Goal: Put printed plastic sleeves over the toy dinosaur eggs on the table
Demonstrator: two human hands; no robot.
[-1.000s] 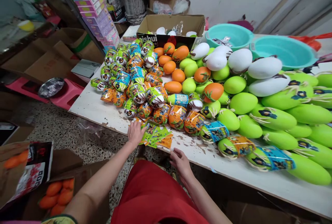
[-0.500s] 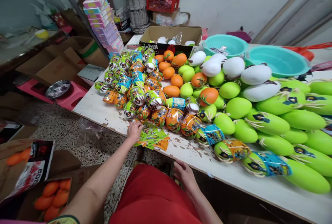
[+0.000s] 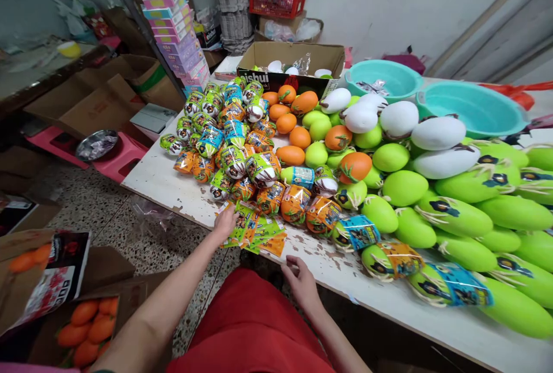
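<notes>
At the table's front edge, a pile of flat green and orange printed plastic sleeves (image 3: 261,233) lies fanned out. My left hand (image 3: 226,223) is at the pile's left end, its fingers closed on some sleeves; the fingertips are partly hidden. Just off the edge, to the right of the pile, my right hand (image 3: 299,282) hovers with loosely bent, parted fingers and nothing in it. Behind the sleeves sit orange toys in printed sleeves (image 3: 295,203) and white-and-green sleeved toys (image 3: 234,161). Bare green egg-shaped toys (image 3: 405,187) spread to the right.
White egg-shaped toys (image 3: 438,132) lie near two turquoise basins (image 3: 473,110). An open carton (image 3: 294,53) stands at the back, beside stacked small boxes (image 3: 179,44). On the floor, a carton holds orange toys (image 3: 86,327); a metal bowl (image 3: 95,147) rests on a pink stool (image 3: 125,157).
More orange sleeves now show beside my left hand, and the pile is spread differently. My right hand has moved up and left, toward the table edge. The view has shifted slightly.
</notes>
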